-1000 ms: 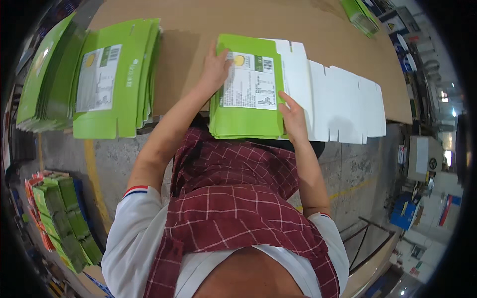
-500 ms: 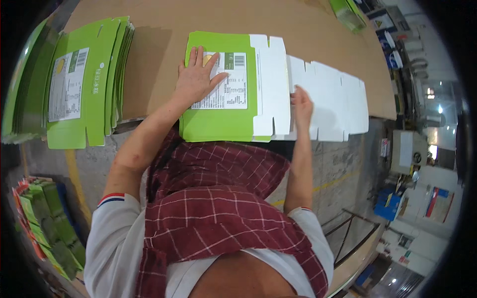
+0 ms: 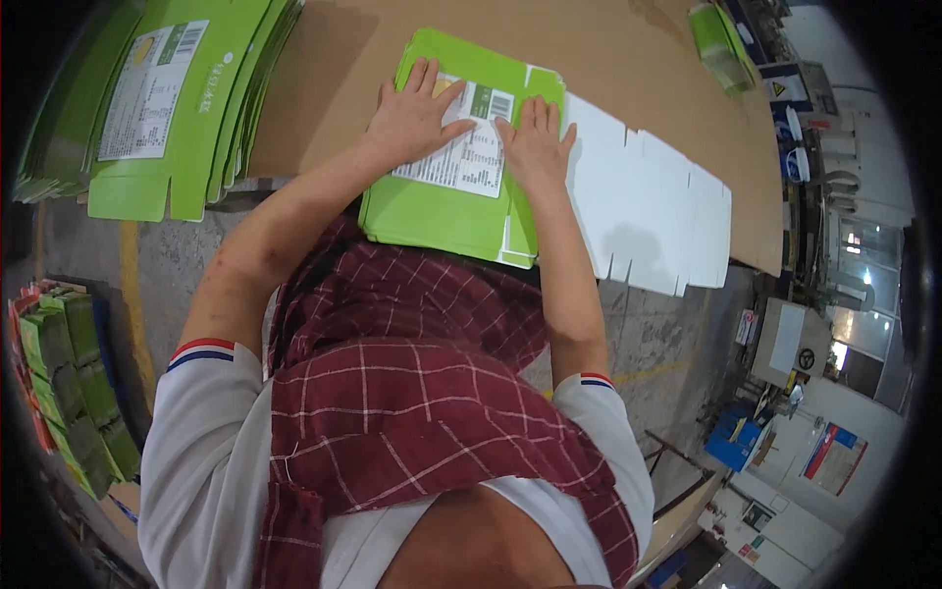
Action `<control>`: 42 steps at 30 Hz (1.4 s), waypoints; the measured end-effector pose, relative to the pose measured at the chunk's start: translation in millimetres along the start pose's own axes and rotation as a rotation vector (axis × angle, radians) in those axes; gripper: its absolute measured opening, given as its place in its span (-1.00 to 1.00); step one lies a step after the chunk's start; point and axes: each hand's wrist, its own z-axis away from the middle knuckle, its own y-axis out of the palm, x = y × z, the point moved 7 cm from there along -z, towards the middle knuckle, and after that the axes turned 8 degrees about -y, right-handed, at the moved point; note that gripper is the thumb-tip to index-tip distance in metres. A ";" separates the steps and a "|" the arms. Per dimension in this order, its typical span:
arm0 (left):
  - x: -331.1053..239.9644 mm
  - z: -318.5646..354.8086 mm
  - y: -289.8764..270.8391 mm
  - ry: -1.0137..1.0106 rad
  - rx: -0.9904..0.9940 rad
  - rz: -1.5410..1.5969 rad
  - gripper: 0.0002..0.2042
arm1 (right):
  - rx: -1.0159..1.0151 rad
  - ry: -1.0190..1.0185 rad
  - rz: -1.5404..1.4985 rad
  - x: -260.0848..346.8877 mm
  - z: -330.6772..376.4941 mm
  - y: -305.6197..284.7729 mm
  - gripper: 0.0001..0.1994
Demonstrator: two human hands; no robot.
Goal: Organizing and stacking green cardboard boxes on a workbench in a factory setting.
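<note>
A flat green cardboard carton (image 3: 417, 211) with a white printed label panel (image 3: 471, 167) lies in front of me, at the table's near edge. My left hand (image 3: 412, 116) rests on it with fingers spread, across the label's upper left part. On its right side, my right hand (image 3: 538, 152) presses down flat, fingers apart, over a green folded flap. White inner faces of cardboard (image 3: 648, 206) stretch out to the right from under the carton. How many layers lie beneath is hidden.
Stacks of flat green cartons (image 3: 186, 147) stand on the brown table (image 3: 329, 108) at the left. More green cartons (image 3: 721, 49) sit at the far right corner. Low at the left is a pile of green packages (image 3: 74, 373). A blue bin (image 3: 733, 437) stands at the right.
My right hand has moved from the white flap's right edge leftward onto the carton. That flap is folded over, showing green on top. The left hand stays on the label; the view has shifted.
</note>
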 end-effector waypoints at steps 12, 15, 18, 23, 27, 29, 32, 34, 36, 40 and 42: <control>-4.0 -5.1 3.6 -0.005 -0.044 0.015 -0.32 | -0.768 0.582 -0.994 -81.6 227.0 -32.3 -0.65; -0.7 -9.0 13.3 -0.013 -0.009 -0.007 -0.33 | -0.702 1.284 -1.910 -83.6 254.1 46.7 -0.55; 2.1 -10.7 16.9 -0.010 -0.050 0.028 -0.33 | -0.302 1.073 -2.389 -48.7 230.7 80.0 -0.51; 1.5 -10.6 17.7 0.001 -0.058 0.021 -0.32 | -0.764 0.815 -1.882 -114.5 224.7 63.4 -0.66; 1.9 -10.1 13.1 -0.021 -0.038 0.060 -0.33 | -0.629 1.116 -1.654 -153.8 263.4 51.9 -0.56; 1.8 -11.0 12.9 -0.022 -0.023 0.040 -0.33 | -0.570 1.053 -1.137 -159.2 277.5 31.2 -0.44; 1.9 -10.9 14.1 -0.024 -0.016 0.038 -0.33 | -0.442 0.657 -0.393 -119.5 256.5 5.2 -0.23; 1.4 -10.8 14.1 -0.019 -0.020 0.035 -0.33 | -0.290 0.335 0.041 -77.6 224.7 2.7 -0.22; 0.4 -11.0 14.5 -0.010 -0.001 0.042 -0.33 | -0.082 0.367 0.211 -71.2 199.6 7.3 -0.29; -0.4 -9.4 8.8 -0.012 -0.004 0.027 -0.32 | 0.180 0.526 -0.001 -107.1 169.7 -22.0 -0.47; -0.8 -8.5 5.3 -0.015 -0.012 0.017 -0.32 | 0.061 0.555 -0.053 -125.1 165.4 -67.5 -0.62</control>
